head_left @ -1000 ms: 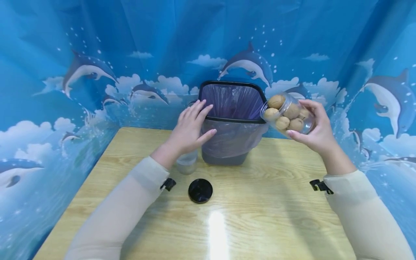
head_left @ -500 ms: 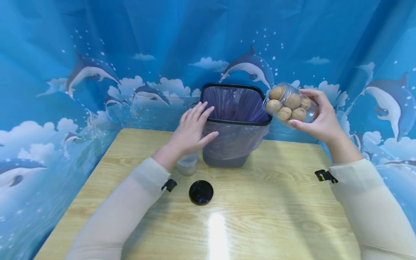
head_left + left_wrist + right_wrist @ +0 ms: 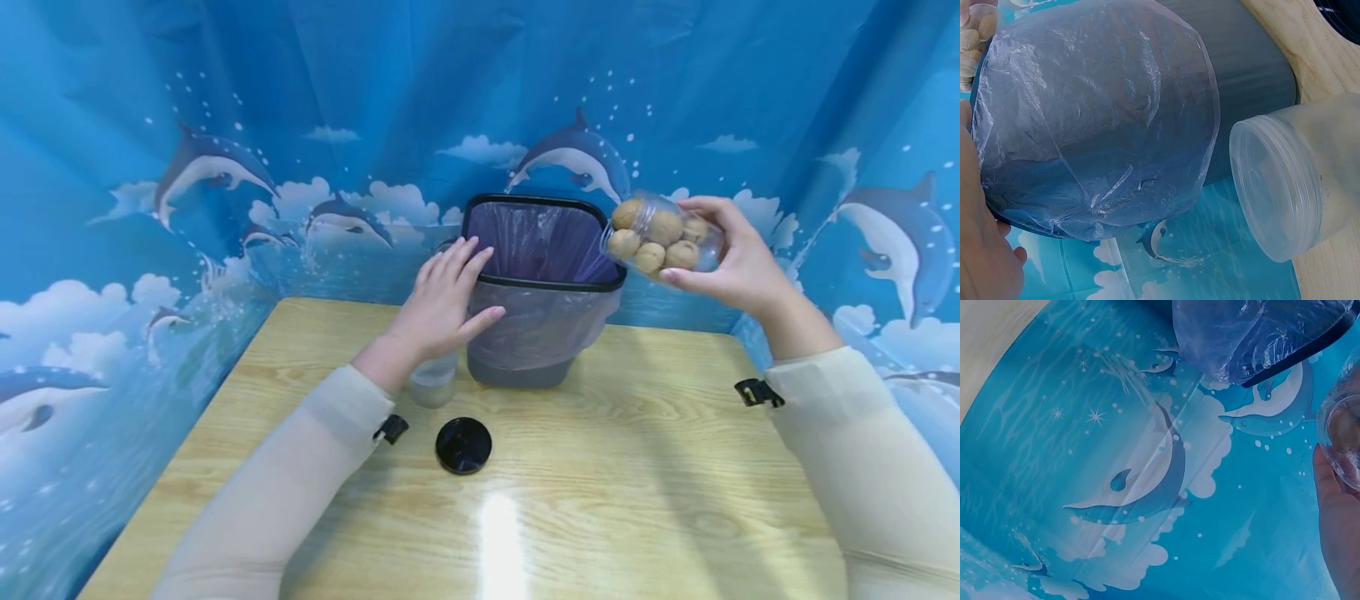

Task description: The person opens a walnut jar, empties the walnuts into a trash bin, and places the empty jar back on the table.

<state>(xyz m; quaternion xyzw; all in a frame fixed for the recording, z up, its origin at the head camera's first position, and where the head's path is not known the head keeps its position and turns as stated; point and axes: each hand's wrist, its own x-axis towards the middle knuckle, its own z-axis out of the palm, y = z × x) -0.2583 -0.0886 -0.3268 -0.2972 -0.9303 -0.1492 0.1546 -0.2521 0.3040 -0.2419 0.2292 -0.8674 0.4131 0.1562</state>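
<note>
My right hand (image 3: 738, 262) grips a clear plastic jar (image 3: 708, 242) of walnuts (image 3: 663, 227) at its base end. Tilted on its side, the jar has its mouth pointing left at the right rim of a bin (image 3: 521, 375). Several walnuts lie inside, some up in the neck. A purple translucent bag (image 3: 547, 237) lines the bin and folds over its black rim. My left hand (image 3: 442, 296) rests at the bin's left rim, fingers extended and thumb spread across the front. In the right wrist view, only the end of the jar (image 3: 1344, 428) shows.
Below my left hand stands a second clear jar (image 3: 433, 385), lidless in the left wrist view and partly hidden by the wrist in the head view. A round black lid (image 3: 463, 446) lies on the wooden table (image 3: 600, 483). A blue dolphin curtain (image 3: 375, 100) encloses the back and sides.
The walnut jar has gone slightly right and then back left, staying tilted with the walnuts inside. My left hand has kept its place on the bin rim.
</note>
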